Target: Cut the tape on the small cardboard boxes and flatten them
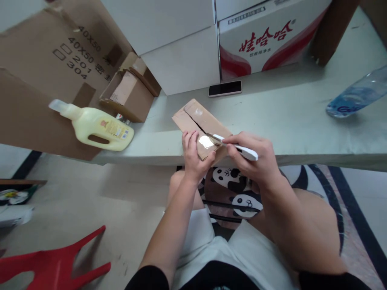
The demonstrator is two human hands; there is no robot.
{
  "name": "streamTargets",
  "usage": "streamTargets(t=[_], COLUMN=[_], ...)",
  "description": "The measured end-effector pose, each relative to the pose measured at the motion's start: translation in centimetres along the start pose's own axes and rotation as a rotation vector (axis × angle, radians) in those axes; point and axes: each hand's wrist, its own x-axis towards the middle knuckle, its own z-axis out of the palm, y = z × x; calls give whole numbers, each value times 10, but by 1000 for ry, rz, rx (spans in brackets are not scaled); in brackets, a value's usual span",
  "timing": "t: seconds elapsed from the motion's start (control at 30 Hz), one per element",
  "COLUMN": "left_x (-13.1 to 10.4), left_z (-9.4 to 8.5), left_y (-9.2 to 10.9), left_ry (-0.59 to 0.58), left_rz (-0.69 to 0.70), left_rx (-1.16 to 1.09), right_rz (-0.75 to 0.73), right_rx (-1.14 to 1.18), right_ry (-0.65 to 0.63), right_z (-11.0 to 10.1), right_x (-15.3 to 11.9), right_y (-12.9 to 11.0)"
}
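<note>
In the centre of the frame, a small brown cardboard box [213, 117] sits at the near edge of the desk [281, 117], tilted diagonally, with a dark slit running along its upper face and a shiny patch near its lower end. The left hand [195, 157] lies on the lower left part of the box, its fingers [190, 139] spread over the top face and the thumb at the near end, bracing it. The right hand [254, 155] grips a white utility knife [242, 151], the fingers closed around its handle; the blade points to the upper left and meets the box at the slit.

Beyond the box, a smartphone [225, 88] lies dark side up at the foot of a white carton with red Chinese lettering [260, 46], with plain white boxes [184, 60] to the left of that carton. At the upper left are a large cardboard sheet or carton marked "40X50" [39, 52], a small open cardboard box [133, 94] and a pale yellow bottle with a handle [102, 129]. A clear plastic bottle with a blue label [353, 96] is at the right edge of the frame. A red plastic stool [57, 257] is on the floor at the lower left, partly cut off.
</note>
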Motion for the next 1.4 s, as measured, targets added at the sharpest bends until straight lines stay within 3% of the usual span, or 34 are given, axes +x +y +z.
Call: streamTargets(t=[0.1, 0.4, 0.6, 0.73, 0.8, 0.93, 1.07, 1.17, 1.4], left_x=[1, 3, 2, 3, 4, 8, 9, 8, 6], left_z=[-1, -6, -13, -15, -15, -18, -22, -23, -19], left_y=[1, 1, 3, 5, 6, 13, 20, 20, 17], left_ry=[9, -25, -53, -44, -27, 6, 19, -7, 24], left_rz=[0, -2, -66, -145, -144, -116, -54, 12, 20], left_rx=[21, 44, 16, -40, -51, -14, 51, 109, 140], right_rz=[43, 58, 75, 85, 99, 218, 303, 354, 362], right_rx=[-8, 22, 185, 267, 226, 325, 428, 474, 454], right_ry=[-92, 4, 163, 497, 565, 294, 91, 17, -75], right_z=[2, -3, -14, -28, -34, -35, -20, -10, -5], right_x=[-1, 1, -1, -4, -4, -5, -4, -2, 0], right_y=[-1, -9, -15, -8, -3, -2, -5, -6, -9])
